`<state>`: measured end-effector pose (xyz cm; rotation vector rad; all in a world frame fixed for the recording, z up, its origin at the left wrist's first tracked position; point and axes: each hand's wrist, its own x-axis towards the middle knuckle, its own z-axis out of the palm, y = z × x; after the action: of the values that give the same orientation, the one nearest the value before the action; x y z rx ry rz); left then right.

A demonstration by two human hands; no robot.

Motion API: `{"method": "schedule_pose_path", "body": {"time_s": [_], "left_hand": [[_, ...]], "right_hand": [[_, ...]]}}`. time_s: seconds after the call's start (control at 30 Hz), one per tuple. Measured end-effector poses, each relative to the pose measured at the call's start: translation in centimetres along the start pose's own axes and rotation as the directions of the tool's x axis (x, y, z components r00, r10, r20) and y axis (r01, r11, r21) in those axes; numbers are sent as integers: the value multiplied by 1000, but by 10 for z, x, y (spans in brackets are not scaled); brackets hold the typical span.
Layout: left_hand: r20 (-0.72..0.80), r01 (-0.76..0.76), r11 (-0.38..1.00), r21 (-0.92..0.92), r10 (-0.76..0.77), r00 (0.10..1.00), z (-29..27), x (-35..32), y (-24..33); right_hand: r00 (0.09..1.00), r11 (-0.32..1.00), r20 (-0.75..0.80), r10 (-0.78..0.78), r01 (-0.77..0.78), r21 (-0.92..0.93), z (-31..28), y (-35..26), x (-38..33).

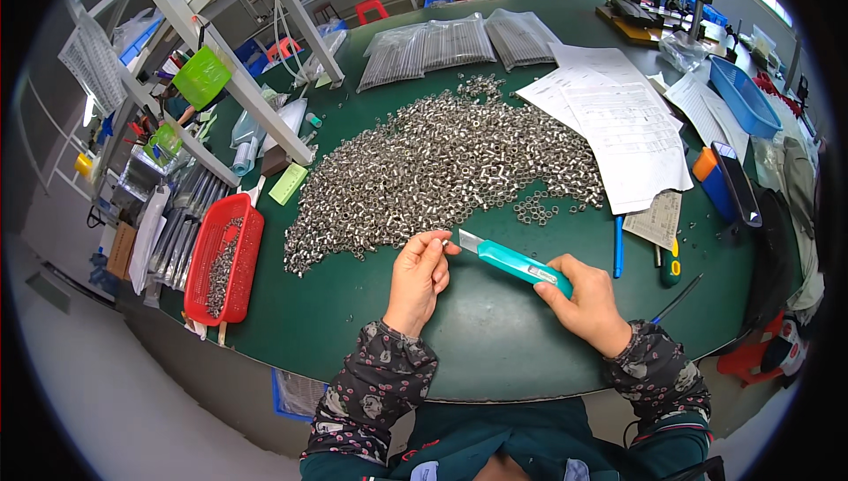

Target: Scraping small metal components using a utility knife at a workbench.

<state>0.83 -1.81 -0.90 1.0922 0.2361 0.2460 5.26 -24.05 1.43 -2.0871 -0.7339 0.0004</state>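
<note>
Lying in red basket [247, 260]: small metal rings [221, 273].

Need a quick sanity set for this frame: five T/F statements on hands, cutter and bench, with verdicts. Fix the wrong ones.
1. The right hand holds the cutter. True.
2. The cutter is fully closed. False: its blade sticks out, pointing toward the left hand.
3. The left hand pinches a small metal piece. True.
4. Papers lie at the right of the pile. True.
5. The basket stands right of the pile. False: the basket is left of it.
</note>
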Motion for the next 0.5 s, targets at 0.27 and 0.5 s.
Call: {"method": "schedule_pose_path", "body": {"time_s": [0.27,0.5], "left_hand": [[21,7,1000,-19,-7,1000,-4,2,0],[-11,-31,999,38,32,999,-2,2,0]], "right_hand": [[998,998,49,40,-42,39,-1,2,2],[972,978,179,152,-174,114,-5,4,4]]}}
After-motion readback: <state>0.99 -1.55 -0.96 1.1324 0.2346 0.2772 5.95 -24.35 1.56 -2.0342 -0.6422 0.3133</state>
